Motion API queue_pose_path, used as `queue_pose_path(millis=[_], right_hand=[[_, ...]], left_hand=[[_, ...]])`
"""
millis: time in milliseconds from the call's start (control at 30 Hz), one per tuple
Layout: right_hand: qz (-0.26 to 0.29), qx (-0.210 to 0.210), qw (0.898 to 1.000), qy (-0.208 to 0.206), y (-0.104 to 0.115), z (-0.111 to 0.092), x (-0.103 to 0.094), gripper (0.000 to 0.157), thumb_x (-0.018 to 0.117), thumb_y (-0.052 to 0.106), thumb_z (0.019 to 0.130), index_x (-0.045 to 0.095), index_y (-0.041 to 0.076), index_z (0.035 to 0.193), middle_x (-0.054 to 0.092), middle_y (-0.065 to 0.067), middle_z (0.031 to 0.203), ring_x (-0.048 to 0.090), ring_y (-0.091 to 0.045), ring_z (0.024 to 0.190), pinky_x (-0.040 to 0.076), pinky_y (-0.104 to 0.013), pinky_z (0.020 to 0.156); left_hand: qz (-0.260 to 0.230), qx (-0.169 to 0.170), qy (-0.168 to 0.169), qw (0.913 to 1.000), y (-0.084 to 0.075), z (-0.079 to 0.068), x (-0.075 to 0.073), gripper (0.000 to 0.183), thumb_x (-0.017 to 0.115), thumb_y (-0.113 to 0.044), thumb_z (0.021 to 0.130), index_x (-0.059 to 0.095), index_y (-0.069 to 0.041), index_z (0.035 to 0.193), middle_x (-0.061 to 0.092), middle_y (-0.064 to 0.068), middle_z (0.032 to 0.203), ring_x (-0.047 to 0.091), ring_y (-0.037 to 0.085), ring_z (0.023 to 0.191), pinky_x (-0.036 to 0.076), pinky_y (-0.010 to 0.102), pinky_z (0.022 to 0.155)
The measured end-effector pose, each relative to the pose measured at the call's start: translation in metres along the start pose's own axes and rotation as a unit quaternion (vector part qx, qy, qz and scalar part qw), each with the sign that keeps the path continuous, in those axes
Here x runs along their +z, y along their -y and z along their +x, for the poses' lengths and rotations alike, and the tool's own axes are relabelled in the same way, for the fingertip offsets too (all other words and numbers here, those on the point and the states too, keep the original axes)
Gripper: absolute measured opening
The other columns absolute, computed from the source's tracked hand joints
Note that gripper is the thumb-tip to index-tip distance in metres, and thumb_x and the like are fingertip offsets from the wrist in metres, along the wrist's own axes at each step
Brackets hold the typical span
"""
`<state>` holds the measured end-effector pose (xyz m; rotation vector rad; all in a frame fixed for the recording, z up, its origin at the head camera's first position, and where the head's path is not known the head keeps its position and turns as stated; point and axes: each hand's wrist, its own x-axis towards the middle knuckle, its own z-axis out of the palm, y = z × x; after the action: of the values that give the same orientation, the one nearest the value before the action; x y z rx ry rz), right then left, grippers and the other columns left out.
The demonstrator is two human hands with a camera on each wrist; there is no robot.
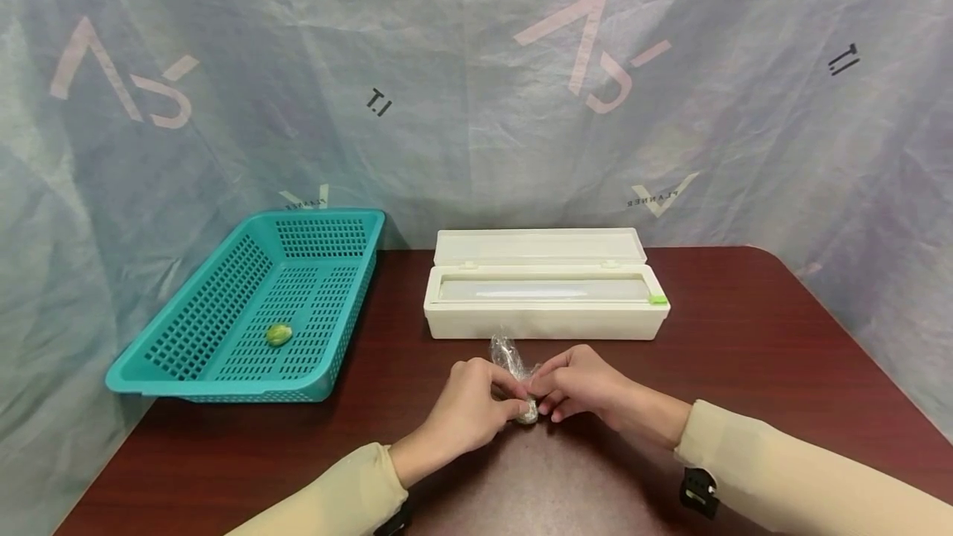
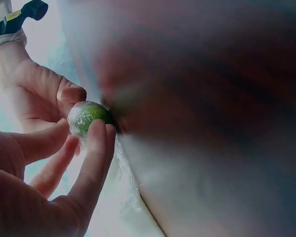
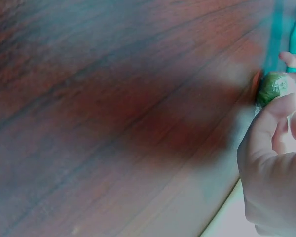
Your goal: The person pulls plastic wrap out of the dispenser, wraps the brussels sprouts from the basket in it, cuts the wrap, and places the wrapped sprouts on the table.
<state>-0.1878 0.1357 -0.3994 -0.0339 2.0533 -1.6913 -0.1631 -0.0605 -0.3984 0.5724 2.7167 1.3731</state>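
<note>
Between both hands, low over the table, is a small green Brussels sprout [image 1: 528, 414] wrapped in clear, shiny plastic wrap [image 1: 507, 356]. A loose tail of the wrap sticks up past the fingers, toward the back. My left hand [image 1: 476, 405] pinches the wrapped sprout between thumb and fingers. From the other side, my right hand [image 1: 584, 385] pinches the wrap at the sprout's top, its fingertips close to the left ones. In the left wrist view the sprout [image 2: 85, 118] shows round and glossy under the film. Fingers hide part of it in the right wrist view.
A white plastic wrap dispenser [image 1: 547, 323] stands behind the hands, its lid [image 1: 539, 246] raised and a green slider [image 1: 658, 299] at its right end. At the left sits a turquoise basket [image 1: 328, 383] with another Brussels sprout [image 1: 279, 334] inside. A grey curtain [image 1: 462, 106] hangs behind the dark red table [image 1: 744, 337].
</note>
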Motion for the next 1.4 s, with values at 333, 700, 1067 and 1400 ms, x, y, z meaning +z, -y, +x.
queue_pose_path(millis=[333, 700, 1067, 1400], right_hand=[[-0.008, 0.013, 1.000, -0.011, 0.004, 0.002, 0.003, 0.014, 0.076, 0.006, 0.090, 0.075, -0.004, 0.099, 0.073, -0.009, 0.079, 0.066, -0.015, 0.062, 0.054, -0.024, 0.054], [-0.090, -0.008, 0.994, -0.063, 0.006, 0.006, 0.012, 0.013, 0.076, 0.003, 0.084, 0.072, -0.001, 0.096, 0.068, -0.011, 0.073, 0.062, -0.018, 0.058, 0.048, -0.026, 0.047], [-0.162, -0.001, 0.980, -0.111, 0.013, 0.019, 0.021, 0.026, 0.078, 0.002, 0.079, 0.070, 0.001, 0.104, 0.062, -0.009, 0.064, 0.056, -0.017, 0.053, 0.043, -0.026, 0.044], [-0.221, -0.023, 0.970, -0.096, 0.015, 0.024, 0.023, 0.020, 0.060, -0.001, 0.074, 0.073, 0.008, 0.086, 0.046, -0.001, 0.051, 0.035, -0.011, 0.043, 0.025, -0.021, 0.040]], left_hand=[[-0.043, -0.031, -0.005, 0.9986, 0.004, -0.002, 0.003, 0.013, 0.087, -0.002, 0.084, 0.080, -0.012, 0.080, 0.073, -0.005, 0.075, 0.065, 0.012, 0.049, 0.052, 0.026, 0.048], [-0.068, -0.050, -0.014, 0.9963, 0.007, -0.002, 0.006, 0.010, 0.086, -0.001, 0.085, 0.083, -0.010, 0.085, 0.077, -0.002, 0.085, 0.067, 0.016, 0.048, 0.054, 0.028, 0.046], [-0.085, -0.061, -0.008, 0.9945, 0.008, -0.003, 0.005, 0.009, 0.087, -0.001, 0.085, 0.084, -0.006, 0.092, 0.078, 0.008, 0.090, 0.069, 0.018, 0.048, 0.055, 0.029, 0.046], [-0.103, -0.063, 0.001, 0.9927, 0.008, -0.002, 0.004, 0.009, 0.086, 0.001, 0.085, 0.083, -0.005, 0.091, 0.076, 0.009, 0.086, 0.068, 0.019, 0.046, 0.056, 0.034, 0.045]])
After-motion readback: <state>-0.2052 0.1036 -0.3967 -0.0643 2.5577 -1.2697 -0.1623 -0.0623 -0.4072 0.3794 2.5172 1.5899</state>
